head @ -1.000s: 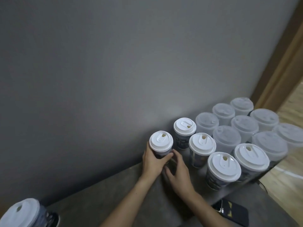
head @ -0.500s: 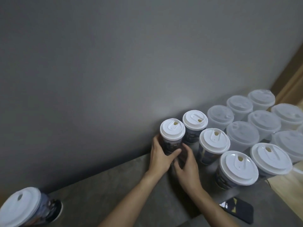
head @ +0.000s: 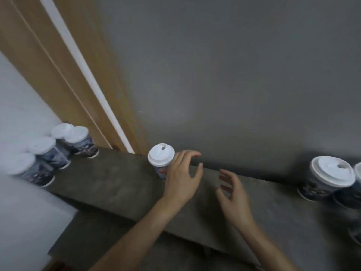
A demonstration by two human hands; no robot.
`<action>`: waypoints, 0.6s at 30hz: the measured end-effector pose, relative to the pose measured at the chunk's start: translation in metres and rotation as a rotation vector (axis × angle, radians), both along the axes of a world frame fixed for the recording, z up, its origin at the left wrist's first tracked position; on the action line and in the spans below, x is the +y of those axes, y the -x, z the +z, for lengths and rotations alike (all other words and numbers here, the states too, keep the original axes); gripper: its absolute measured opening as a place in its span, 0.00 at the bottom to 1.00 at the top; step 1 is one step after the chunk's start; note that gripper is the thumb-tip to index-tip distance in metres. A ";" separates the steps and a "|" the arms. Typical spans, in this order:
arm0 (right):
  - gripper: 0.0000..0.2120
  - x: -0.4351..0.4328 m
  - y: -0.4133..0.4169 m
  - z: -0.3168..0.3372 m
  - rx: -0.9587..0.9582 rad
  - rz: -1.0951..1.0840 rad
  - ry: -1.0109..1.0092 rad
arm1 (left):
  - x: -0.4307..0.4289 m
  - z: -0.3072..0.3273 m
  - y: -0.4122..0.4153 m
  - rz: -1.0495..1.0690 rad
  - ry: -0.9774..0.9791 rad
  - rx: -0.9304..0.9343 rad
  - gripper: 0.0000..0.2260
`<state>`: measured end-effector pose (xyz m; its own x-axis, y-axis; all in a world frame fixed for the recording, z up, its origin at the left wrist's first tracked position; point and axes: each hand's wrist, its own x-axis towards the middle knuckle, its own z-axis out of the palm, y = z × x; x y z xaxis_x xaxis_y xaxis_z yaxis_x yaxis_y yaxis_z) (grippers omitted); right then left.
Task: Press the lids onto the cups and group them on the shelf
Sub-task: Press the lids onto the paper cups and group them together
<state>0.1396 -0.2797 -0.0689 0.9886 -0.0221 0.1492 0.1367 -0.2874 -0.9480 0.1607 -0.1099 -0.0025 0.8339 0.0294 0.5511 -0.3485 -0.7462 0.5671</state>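
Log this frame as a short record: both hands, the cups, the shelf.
left hand: open, fingers spread, right beside the lone cup; contact unclear
right hand: open, holds nothing, over the shelf
lone cup: upright, lid on, against the wall
left cluster: several lidded cups, blurred
right group: lidded cups, cut off by the frame edge

One wide-angle view, worn on the head, looks forward and down at the shelf (head: 109,184) from near, tilted so the shelf runs from nine to three o'clock; the grey wall (head: 244,75) fills twelve o'clock.
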 end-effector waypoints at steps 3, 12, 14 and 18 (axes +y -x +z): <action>0.23 0.042 -0.010 0.013 -0.063 0.125 0.071 | 0.053 0.011 -0.023 0.187 -0.154 0.059 0.26; 0.31 0.073 -0.018 0.015 -0.032 0.263 0.180 | 0.081 -0.005 -0.035 0.005 -0.100 0.400 0.37; 0.36 0.060 -0.015 0.012 0.003 0.258 0.156 | 0.059 -0.009 -0.023 -0.115 -0.031 0.394 0.38; 0.39 0.019 -0.006 -0.002 0.011 0.170 0.116 | 0.010 -0.022 0.005 -0.334 0.190 0.385 0.37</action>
